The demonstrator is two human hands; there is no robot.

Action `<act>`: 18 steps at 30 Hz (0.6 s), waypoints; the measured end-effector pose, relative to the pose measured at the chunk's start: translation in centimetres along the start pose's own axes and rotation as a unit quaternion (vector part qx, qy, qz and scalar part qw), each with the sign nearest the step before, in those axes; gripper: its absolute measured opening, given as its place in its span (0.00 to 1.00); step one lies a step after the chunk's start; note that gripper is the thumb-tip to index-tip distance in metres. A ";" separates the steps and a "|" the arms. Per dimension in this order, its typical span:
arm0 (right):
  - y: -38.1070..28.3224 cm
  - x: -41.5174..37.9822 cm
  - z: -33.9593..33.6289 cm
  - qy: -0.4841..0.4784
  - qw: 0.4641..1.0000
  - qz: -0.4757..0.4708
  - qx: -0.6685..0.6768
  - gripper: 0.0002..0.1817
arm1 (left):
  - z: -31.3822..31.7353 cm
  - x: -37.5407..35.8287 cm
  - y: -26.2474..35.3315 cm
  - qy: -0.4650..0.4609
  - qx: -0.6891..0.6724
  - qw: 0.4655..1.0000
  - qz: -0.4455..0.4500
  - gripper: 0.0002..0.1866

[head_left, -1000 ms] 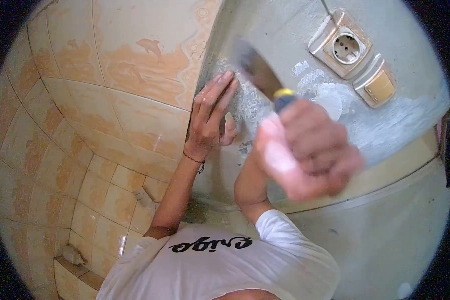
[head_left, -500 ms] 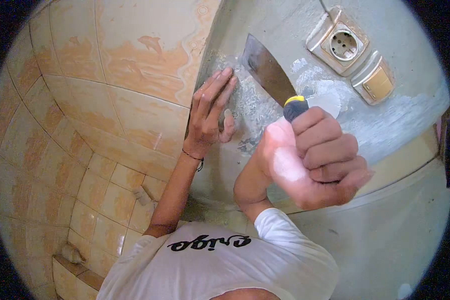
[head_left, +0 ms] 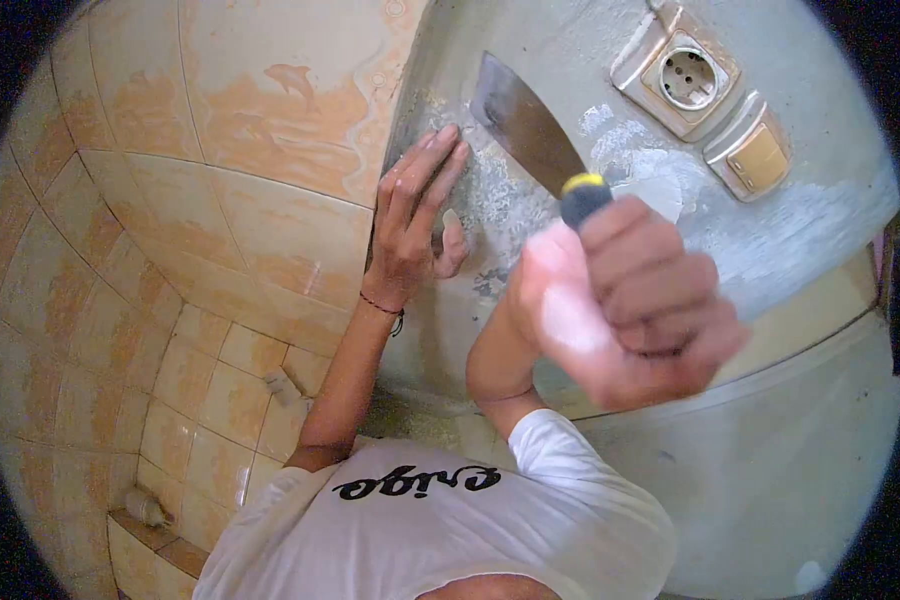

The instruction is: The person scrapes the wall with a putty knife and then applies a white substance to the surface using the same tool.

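My right hand (head_left: 650,300) is wrapped round the dark grip of a putty knife (head_left: 530,125), which has a yellow band where the blade begins. The blade points up and to the left, over a scraped patch of the grey wall (head_left: 440,340). White residue marks the palm side of this hand. Beside the tile edge, my left hand (head_left: 410,215) lies against the wall with its fingers stretched out and the thumb apart. White dust coats its thumb. The blade tip is a little to the right of those fingertips.
A wall socket (head_left: 688,78) and a light switch (head_left: 756,162) sit at the upper right, near white filler patches (head_left: 650,180). Patterned tiles (head_left: 270,130) cover the left wall. A ledge (head_left: 820,320) runs below the socket.
The putty knife and my right hand have shifted slightly up and left in view, with some blur on the hand. My left hand keeps its place on the wall.
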State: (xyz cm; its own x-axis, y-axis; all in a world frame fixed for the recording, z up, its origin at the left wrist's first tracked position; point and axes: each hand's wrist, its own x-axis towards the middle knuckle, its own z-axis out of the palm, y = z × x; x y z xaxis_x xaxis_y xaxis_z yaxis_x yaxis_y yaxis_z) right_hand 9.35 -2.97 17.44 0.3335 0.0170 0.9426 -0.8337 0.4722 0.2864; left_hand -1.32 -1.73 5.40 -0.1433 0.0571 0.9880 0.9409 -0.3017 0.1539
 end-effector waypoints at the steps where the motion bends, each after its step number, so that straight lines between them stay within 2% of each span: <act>1: 0.0 -0.1 -0.1 -0.001 1.000 0.001 0.002 0.23 | 0.0 0.0 0.0 -0.001 -0.006 1.000 -0.001 0.28; 4: 0.1 -0.5 -0.3 0.008 0.998 0.014 0.053 0.23 | 0.0 -0.2 -0.1 -0.004 -0.001 1.000 -0.006 0.27; 6: 0.4 -0.3 -0.3 0.004 0.996 0.070 -0.055 0.23 | 0.0 -0.3 0.0 -0.008 0.003 1.000 -0.005 0.27; 9: -0.9 0.2 -0.5 0.012 1.000 0.021 0.000 0.23 | 0.1 0.0 -0.2 -0.001 0.003 1.000 0.001 0.27; 12: 1.0 -0.8 -0.6 0.030 0.999 0.028 0.018 0.24 | 0.0 -0.3 -0.1 -0.006 -0.008 1.000 -0.002 0.27; 13: 0.9 -0.5 -0.4 0.020 0.996 0.079 -0.037 0.23 | 0.1 -0.3 -0.2 -0.002 -0.001 1.000 -0.002 0.27; 18: -0.1 -0.2 0.0 0.018 0.999 0.032 -0.019 0.24 | 0.0 -0.1 -0.2 -0.002 -0.004 1.000 -0.001 0.28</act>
State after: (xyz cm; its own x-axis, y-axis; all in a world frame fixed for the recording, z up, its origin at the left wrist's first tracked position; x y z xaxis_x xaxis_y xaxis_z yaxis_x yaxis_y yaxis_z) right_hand 9.40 -2.99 17.21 0.2951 0.0792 0.9522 -0.8371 0.5018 0.2177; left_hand -1.47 -1.68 5.26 -0.1436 0.0612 0.9877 0.9381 -0.3095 0.1556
